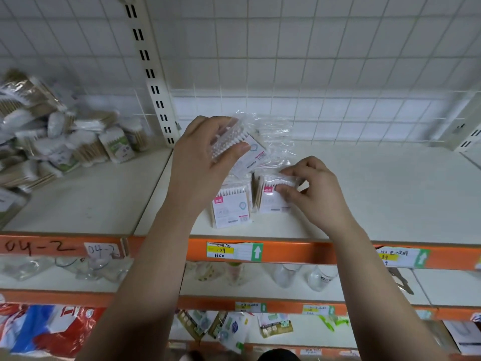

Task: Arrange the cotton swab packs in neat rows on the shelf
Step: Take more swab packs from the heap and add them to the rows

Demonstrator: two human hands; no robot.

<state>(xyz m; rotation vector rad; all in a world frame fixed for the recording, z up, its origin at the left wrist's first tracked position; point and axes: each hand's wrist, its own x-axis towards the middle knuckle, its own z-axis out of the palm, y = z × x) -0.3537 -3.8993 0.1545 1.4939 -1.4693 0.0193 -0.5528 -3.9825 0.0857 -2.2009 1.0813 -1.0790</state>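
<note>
1. Left hand grips a raised cotton swab pack between thumb and curled fingers, above the shelf.
2. Right hand pinches the top of a standing pack on the shelf, just beside another upright pack.
3. Heap of packs lies far left.

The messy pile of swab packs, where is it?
In the head view, the pile lies far left on the shelf, left of the slotted post.

on my shelf: left hand grips one swab pack aloft; right hand pinches a standing pack; another pack beside it.
</note>
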